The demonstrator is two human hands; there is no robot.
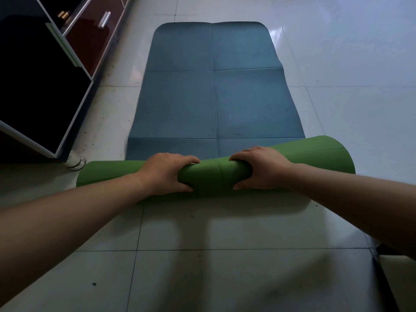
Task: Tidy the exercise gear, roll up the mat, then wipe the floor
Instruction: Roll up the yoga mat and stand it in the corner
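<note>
A mat lies lengthwise on the pale tiled floor, blue-grey on its upper face [213, 93] and green underneath. Its near end is wound into a green roll [216, 176] lying crosswise in front of me. My left hand [165, 174] grips the roll left of its middle, fingers curled over the top and thumb at the near side. My right hand [258, 168] grips it just right of the middle in the same way. The roll is wider at its right end than at its left.
A dark cabinet with white edges [45, 91] stands at the left, with a reddish drawer and metal handle [104, 19] further back. A white round foot [76, 162] sits by the roll's left end. Dirt specks dot the floor tiles [225, 278]. A dark object pokes in at lower right [391, 266].
</note>
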